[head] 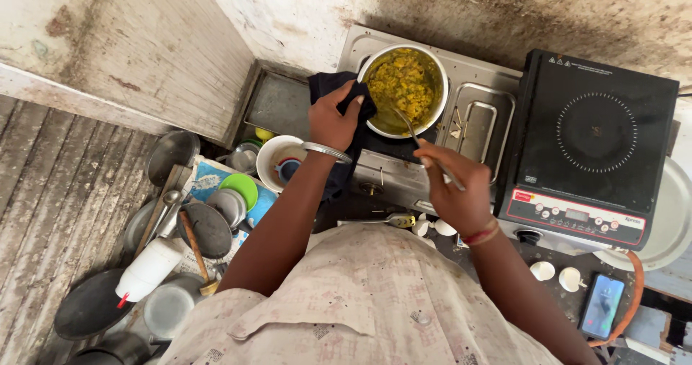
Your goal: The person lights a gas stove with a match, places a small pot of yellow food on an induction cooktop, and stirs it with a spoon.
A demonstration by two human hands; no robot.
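Observation:
A steel pot (441,84) full of yellow cooked food (402,84) stands on a steel gas stove (479,113). My left hand (333,116) presses a dark cloth (339,95) against the pot's left rim; a metal bangle circles that wrist. My right hand (455,185) grips the handle of a metal spoon (414,131), whose bowl is dipped into the food.
A black induction cooktop (591,149) sits right of the stove. A white bowl (277,162), a green plate (240,187), steel plates, a dark pan and a white bottle (148,270) lie at the left. Broken eggshells (555,273) and a phone (602,305) are at the lower right.

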